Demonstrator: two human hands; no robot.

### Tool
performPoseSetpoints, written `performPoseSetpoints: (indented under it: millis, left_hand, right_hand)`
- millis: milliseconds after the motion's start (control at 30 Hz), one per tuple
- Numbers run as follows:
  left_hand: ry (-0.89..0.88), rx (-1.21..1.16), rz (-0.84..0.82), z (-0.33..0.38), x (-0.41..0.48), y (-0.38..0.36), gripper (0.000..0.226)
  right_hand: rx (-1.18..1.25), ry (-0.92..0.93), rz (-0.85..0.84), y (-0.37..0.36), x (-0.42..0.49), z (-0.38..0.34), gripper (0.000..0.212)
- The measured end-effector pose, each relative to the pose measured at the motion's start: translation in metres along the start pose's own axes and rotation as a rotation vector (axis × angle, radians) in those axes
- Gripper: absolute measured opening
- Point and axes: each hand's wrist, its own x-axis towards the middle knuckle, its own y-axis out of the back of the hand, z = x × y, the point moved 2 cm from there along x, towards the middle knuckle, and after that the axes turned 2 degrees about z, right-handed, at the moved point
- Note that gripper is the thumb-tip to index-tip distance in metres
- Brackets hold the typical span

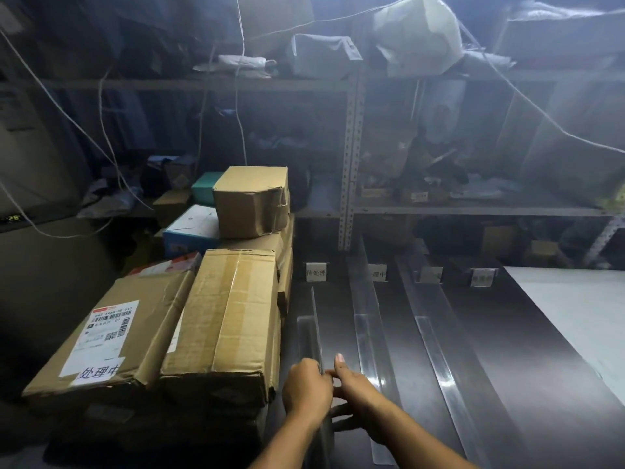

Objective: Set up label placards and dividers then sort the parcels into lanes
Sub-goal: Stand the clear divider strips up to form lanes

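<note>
Both hands, left hand [306, 387] and right hand [353, 384], are pinching the near end of the leftmost clear divider [316, 333] on the dark table [507, 350], so it could tip into the stacked parcels [223, 319] just beside it if nudged sideways.

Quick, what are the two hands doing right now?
Left hand: closed, pinching the near end of the leftmost clear divider.
Right hand: on the same divider end, one finger raised; grip unclear.
</note>
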Motion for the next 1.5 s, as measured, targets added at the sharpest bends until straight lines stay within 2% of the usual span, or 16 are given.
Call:
performPoseSetpoints:
  millis: [267, 433, 533, 600, 667, 767, 867, 1067, 1500]
  left_hand:
    - [-0.073, 0.014, 0.153, 0.009, -0.004, 0.026, 0.017]
    - [-0.159, -0.008, 0.218, 0.021, -0.017, 0.039, 0.022]
    - [-0.190, -0.011, 0.234, 0.026, -0.023, 0.047, 0.025]
    - [-0.190, -0.040, 0.226, 0.028, -0.025, 0.053, 0.025]
    - [-0.172, -0.157, 0.171, 0.029, -0.023, 0.057, 0.023]
    - [-0.120, -0.492, -0.030, 0.031, -0.017, 0.060, 0.014]
    - [-0.084, -0.720, -0.220, 0.034, -0.017, 0.063, 0.028]
    - [-0.189, -0.804, -0.381, 0.057, -0.024, 0.073, 0.057]
    - [-0.344, -0.826, -0.512, 0.120, -0.033, 0.059, 0.054]
  right_hand:
    - [-0.064, 0.080, -0.025, 0.005, -0.006, -0.015, 0.065]
    - [-0.070, 0.193, 0.010, -0.003, -0.022, -0.038, 0.051]
    - [-0.012, 0.248, -0.004, -0.009, -0.035, -0.056, 0.035]
    - [0.047, 0.265, -0.023, -0.010, -0.038, -0.063, 0.034]
    - [0.119, 0.276, -0.027, -0.009, -0.039, -0.069, 0.040]
    - [0.202, 0.264, -0.025, -0.004, -0.040, -0.076, 0.045]
    - [0.236, 0.280, -0.022, 0.006, -0.042, -0.082, 0.043]
    - [0.220, 0.342, 0.040, 0.035, -0.057, -0.100, 0.044]
    - [0.195, 0.441, 0.143, 0.103, -0.093, -0.115, 0.034]
